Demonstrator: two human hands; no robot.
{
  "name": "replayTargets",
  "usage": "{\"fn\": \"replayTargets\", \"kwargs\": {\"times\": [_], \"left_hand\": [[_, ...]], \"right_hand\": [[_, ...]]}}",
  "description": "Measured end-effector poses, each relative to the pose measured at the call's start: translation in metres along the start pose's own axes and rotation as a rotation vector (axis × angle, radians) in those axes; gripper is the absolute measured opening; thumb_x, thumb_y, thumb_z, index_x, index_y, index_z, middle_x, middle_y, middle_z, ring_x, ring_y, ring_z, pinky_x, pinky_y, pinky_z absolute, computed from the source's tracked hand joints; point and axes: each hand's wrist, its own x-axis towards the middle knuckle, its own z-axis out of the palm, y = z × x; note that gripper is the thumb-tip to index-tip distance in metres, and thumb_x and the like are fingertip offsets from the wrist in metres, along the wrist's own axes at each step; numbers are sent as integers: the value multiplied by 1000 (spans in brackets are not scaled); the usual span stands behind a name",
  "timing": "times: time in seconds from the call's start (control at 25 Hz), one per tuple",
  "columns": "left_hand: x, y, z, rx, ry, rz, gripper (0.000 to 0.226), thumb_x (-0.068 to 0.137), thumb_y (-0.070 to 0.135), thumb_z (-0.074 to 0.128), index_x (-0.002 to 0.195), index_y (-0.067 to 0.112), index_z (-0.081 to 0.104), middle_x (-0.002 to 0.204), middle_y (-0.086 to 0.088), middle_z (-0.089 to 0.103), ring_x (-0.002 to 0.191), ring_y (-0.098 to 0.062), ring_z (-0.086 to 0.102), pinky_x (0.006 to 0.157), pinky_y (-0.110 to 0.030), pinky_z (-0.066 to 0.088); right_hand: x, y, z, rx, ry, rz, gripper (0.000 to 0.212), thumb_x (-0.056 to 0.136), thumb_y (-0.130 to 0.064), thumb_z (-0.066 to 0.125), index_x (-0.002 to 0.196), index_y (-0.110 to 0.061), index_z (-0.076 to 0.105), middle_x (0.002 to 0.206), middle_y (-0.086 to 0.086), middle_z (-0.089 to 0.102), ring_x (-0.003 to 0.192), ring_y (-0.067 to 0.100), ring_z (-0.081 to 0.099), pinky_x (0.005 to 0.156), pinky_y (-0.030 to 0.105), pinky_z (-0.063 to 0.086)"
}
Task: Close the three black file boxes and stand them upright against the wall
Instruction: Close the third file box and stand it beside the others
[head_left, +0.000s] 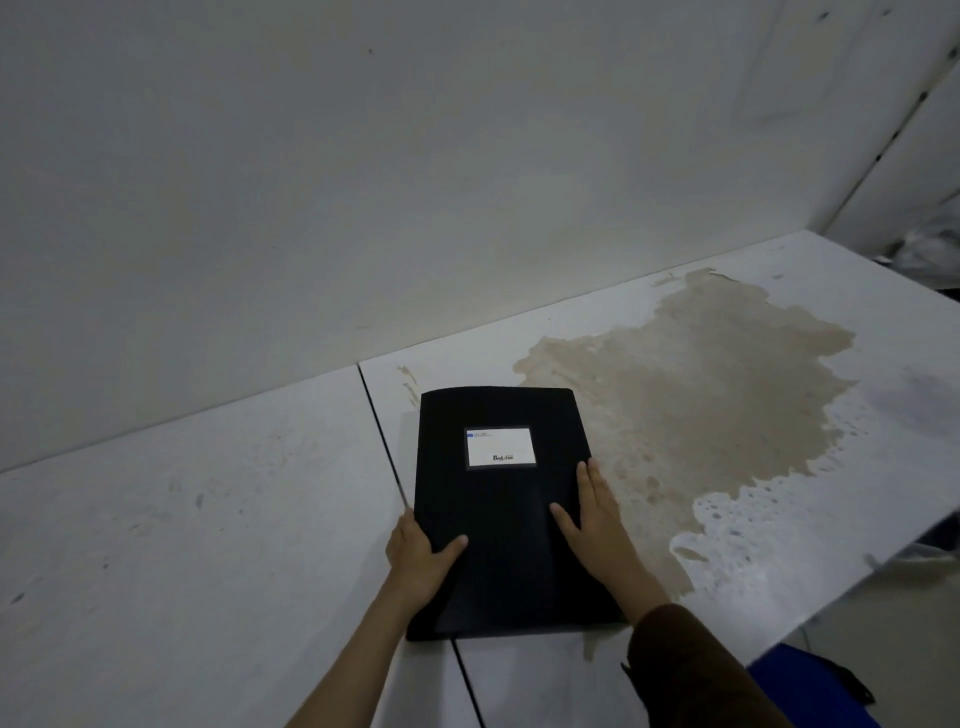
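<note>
One black file box (501, 499) lies flat and closed on the white table (182, 519), its white label facing up. My left hand (418, 556) grips its left edge, thumb on the lid and fingers wrapped under the side. My right hand (597, 514) rests flat on the lid along the right edge, fingers stretched toward the wall (311, 208). The box sits a short way from the wall. No other file boxes are in view.
A dark seam (382, 431) between two tabletops runs under the box's left side. A large tan stain (691, 395) covers the right tabletop. The table's right edge drops off, with a blue object (810, 686) below and dark clutter (930, 254) at the far right.
</note>
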Motion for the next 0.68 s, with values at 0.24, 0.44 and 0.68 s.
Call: {"fn": "replayTargets", "kwargs": {"times": [0.24, 0.44, 0.68], "left_hand": [[-7, 7, -16, -302, -94, -214, 60, 83, 30, 65, 128, 3, 34, 123, -14, 55, 95, -22, 61, 74, -31, 54], [-27, -6, -45, -498, 32, -228, 61, 84, 20, 66, 129, 14, 24, 115, -12, 49, 90, -22, 54, 74, -32, 47], [-53, -35, -108, -586, 165, -118, 74, 78, 8, 71, 141, 10, 31, 127, -12, 48, 107, -29, 54, 91, -40, 47]], "right_hand": [[-10, -7, -10, 465, 79, 292, 61, 90, -30, 57, 138, -6, 30, 144, 19, 39, 123, 29, 45, 103, 41, 41], [-23, -24, -4, 629, 89, 282, 35, 92, -15, 54, 124, -3, 49, 121, 19, 59, 94, 23, 54, 79, 29, 43], [-34, -87, 18, 794, 43, 141, 32, 89, -2, 55, 120, -5, 48, 125, 17, 57, 110, 30, 55, 96, 38, 45]]}}
